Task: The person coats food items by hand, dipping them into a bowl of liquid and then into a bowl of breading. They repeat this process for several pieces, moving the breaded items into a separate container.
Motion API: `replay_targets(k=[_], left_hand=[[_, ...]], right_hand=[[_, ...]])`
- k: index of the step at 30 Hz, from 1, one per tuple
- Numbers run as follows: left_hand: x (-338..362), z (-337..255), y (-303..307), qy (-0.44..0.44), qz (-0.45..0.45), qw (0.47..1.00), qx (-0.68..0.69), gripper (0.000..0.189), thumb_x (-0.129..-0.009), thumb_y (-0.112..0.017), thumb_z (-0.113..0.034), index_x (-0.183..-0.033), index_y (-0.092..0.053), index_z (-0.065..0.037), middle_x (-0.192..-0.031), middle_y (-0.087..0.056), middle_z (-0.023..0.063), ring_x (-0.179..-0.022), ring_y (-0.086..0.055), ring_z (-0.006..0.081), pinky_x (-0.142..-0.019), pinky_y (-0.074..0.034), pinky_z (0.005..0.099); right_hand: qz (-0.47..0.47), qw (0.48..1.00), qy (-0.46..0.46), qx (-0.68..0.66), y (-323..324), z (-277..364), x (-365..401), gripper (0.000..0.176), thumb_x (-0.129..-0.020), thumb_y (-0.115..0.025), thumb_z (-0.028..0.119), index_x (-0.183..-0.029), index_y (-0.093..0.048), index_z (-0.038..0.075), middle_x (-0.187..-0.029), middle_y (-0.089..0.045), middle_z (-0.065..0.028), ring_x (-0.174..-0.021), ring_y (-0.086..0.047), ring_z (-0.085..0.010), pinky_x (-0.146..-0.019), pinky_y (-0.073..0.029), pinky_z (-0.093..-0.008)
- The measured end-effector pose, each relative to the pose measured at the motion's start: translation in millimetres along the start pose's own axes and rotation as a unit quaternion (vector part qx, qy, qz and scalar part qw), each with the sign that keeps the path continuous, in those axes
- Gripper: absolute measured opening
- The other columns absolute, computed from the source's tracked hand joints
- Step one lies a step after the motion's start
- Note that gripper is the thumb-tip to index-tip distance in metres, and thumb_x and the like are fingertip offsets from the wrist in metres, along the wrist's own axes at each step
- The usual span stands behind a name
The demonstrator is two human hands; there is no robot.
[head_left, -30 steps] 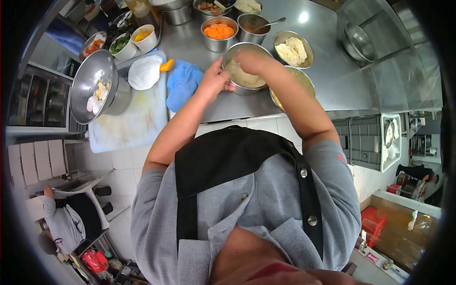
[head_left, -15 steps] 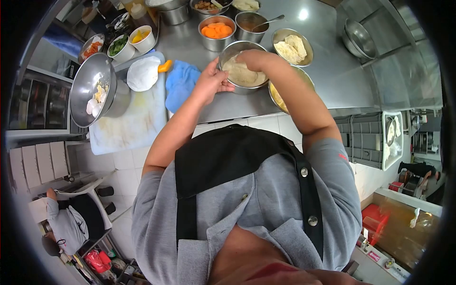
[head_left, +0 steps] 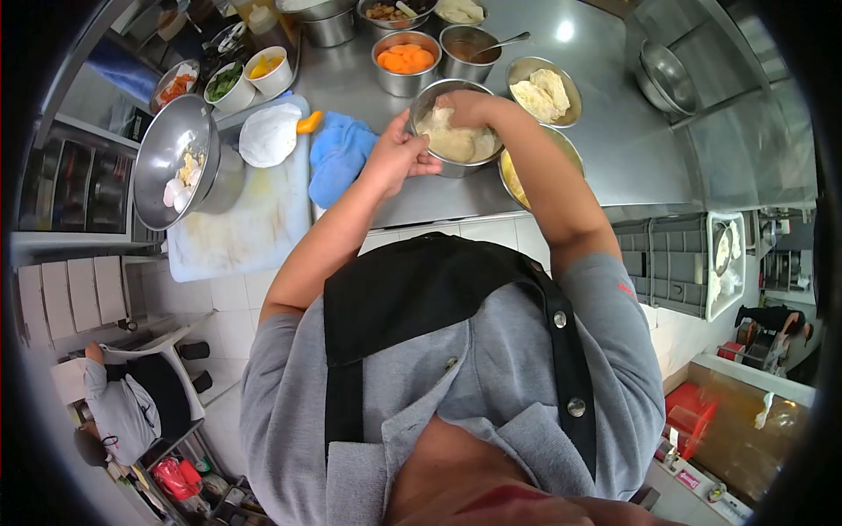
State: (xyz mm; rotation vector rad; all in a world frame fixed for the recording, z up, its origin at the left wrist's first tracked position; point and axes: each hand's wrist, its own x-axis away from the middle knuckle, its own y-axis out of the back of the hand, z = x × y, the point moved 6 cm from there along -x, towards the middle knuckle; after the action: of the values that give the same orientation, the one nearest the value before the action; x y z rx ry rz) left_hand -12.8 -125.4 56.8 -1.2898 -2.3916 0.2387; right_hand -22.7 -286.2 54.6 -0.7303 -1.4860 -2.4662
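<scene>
While left hand [head_left: 399, 158] clamps bowl [head_left: 416, 110] rim, right hand [head_left: 469, 107] fingers lie in dough [head_left: 460, 145], grip unclear | steel counter [head_left: 605, 131]

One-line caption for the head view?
Left hand steadies a steel bowl of pale dough while the right hand presses into it.

We see 1 round steel bowl [head_left: 456, 165] standing upright on the table [head_left: 605, 131], just to the right of the blue cloth [head_left: 338, 153]. It holds a pale, cream-coloured doughy mass [head_left: 463, 145], lumpy and moist, that covers its bottom. Our left hand [head_left: 399, 158] clasps the rim on the side facing the blue cloth. Our right hand [head_left: 469, 107] is over the far rim, fingers bent down onto the mass; we cannot tell whether they grip it.
</scene>
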Motion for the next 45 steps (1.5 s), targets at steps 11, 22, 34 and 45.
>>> replay_targets(k=[11, 22, 34, 45], left_hand=[[38, -15, 124, -0.135, -0.234, 0.82, -0.505, 0.029, -0.085, -0.056, -0.02, -0.112, -0.059, -0.01, -0.083, -0.062, 0.0135, -0.072, -0.061, 0.0272, -0.065, -0.048, 0.0365], [57, 3, 113, -0.229, -0.347, 0.722, -0.554, 0.019, -0.082, -0.053, -0.016, -0.099, -0.062, -0.013, -0.087, -0.062, 0.0086, -0.079, -0.06, 0.0295, -0.067, -0.048, 0.0401], [57, 0, 109, -0.271, -0.36, 0.684, -0.574, 0.018, -0.081, -0.052, -0.015, -0.097, -0.062, -0.015, -0.085, -0.062, 0.0073, -0.078, -0.06, 0.0287, -0.065, -0.048, 0.0405], [59, 0, 108, -0.269, -0.363, 0.684, -0.573, 0.018, -0.081, -0.052, -0.015, -0.095, -0.062, -0.015, -0.083, -0.061, 0.0075, -0.077, -0.059, 0.0291, -0.064, -0.048, 0.0412]], right_hand=[[-0.09, 0.995, 0.02, 0.032, 11, 45, 45, 0.046, -0.078, -0.049, 0.008, -0.124, -0.052, 0.009, -0.119, -0.057, -0.0159, -0.11, -0.054, -0.0289, -0.093, -0.042, -0.0369], [0.05, 0.998, -0.002, 0.021, -19, 27, 18, 0.045, -0.081, -0.049, 0.019, -0.125, -0.046, 0.007, -0.114, -0.057, -0.0167, -0.098, -0.057, -0.0286, -0.083, -0.045, -0.0354], [-0.133, 0.982, -0.009, 0.137, -29, 33, 24, 0.039, -0.076, -0.061, 0.014, -0.113, -0.05, 0.005, -0.111, -0.056, -0.0195, -0.112, -0.052, -0.0323, -0.091, -0.044, -0.0401], [-0.053, 0.997, -0.044, 0.024, -3, 9, 29, 0.054, -0.074, -0.06, 0.014, -0.125, -0.047, 0.001, -0.122, -0.053, -0.0209, -0.113, -0.051, -0.0319, -0.096, -0.04, -0.0359]])
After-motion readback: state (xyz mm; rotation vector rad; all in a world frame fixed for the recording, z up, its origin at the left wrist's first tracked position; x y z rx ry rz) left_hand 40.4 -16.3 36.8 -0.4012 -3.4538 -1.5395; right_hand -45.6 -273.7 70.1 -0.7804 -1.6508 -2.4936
